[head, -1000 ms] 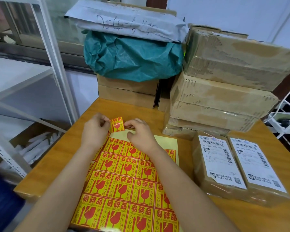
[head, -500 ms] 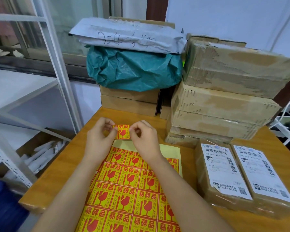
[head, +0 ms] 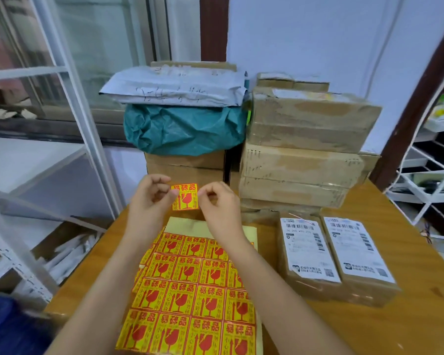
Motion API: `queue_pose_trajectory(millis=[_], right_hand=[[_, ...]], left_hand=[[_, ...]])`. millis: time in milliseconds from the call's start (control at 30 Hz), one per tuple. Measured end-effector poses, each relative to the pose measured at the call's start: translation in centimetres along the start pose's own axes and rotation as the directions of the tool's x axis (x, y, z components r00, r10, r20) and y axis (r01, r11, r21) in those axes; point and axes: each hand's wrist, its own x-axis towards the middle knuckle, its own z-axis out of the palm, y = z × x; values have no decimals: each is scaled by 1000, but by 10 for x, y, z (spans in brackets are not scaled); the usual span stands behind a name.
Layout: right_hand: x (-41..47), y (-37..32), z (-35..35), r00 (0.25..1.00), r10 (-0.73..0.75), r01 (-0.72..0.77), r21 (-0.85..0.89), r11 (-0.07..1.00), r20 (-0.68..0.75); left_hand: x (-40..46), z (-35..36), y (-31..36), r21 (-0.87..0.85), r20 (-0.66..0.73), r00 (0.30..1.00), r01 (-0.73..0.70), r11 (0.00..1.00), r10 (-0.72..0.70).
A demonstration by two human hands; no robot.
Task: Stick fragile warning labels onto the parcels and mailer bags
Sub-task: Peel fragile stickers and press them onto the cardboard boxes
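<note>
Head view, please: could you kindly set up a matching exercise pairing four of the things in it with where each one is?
Things:
1. peeled fragile label
2. label sheet
3. teal mailer bag
4. grey mailer bag

Places:
A. lying flat on the wooden table, under the forearms
B. on top of the teal bag
C. pinched between the left hand and the right hand, above the table
D. on the brown boxes at the back left

Pairs: 1-C, 2-A, 3-D, 4-B
</note>
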Motion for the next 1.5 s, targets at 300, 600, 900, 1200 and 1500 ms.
queue_pose_trajectory(millis=[300, 600, 900, 1200, 1500], right_hand=[[-29, -22, -96, 994, -97, 91, -111, 990, -48], [-58, -10, -191, 991, 35, -49, -109, 993, -128], [-75, 19, -214, 955, 266, -266, 22, 964, -129], [-66, 33, -203, 941, 338, -336, -127, 933, -6], [-65, 43, -202, 950, 309, -286, -270, 919, 45]], left_hand=[[-35, 48, 49, -136, 198, 976, -67, 988, 94], [-68, 119, 70, -122, 294, 956, 36, 992, 2], [-88, 148, 61, -68, 435, 896, 136, 988, -94], [-88, 147, 44, 86, 372, 913, 147, 985, -169], [-85, 154, 30, 151, 357, 898, 217, 964, -258]])
